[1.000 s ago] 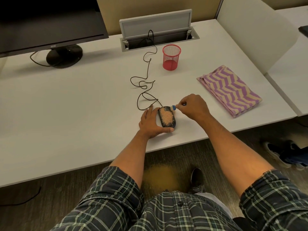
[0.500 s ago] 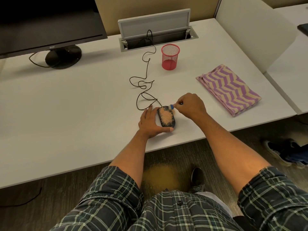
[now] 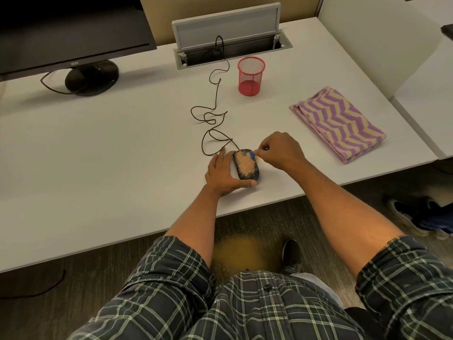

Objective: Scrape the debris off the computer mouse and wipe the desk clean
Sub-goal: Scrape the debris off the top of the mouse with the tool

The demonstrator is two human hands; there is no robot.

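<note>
1. Computer mouse lies on the white desk, close to the desk's near edge, dark body, its top covered with orange-tan grainy debris.
2. Left hand braces the mouse from its left: fingers straight along that side, thumb wrapped round the mouse's near end, touching it.
3. Right hand just right of the mouse, fingers curled and pinching a small blue scraper; the blue tip sits on the mouse's far right top, at the edge of the debris.
4. Far end of the mouse shows a bare dark patch above the debris.
5. Mouse cable runs in loops away from the mouse's far end to the open cable hatch at the back of the desk.
6. Red mesh cup well beyond the mouse, slightly right, upright.
7. Folded purple-and-cream zigzag cloth well right of the mouse, flat on the desk.
8. Monitor far beyond and left of the mouse.
9. Tan grainy patch on the floor below the desk edge, nearer the camera than the mouse.
</note>
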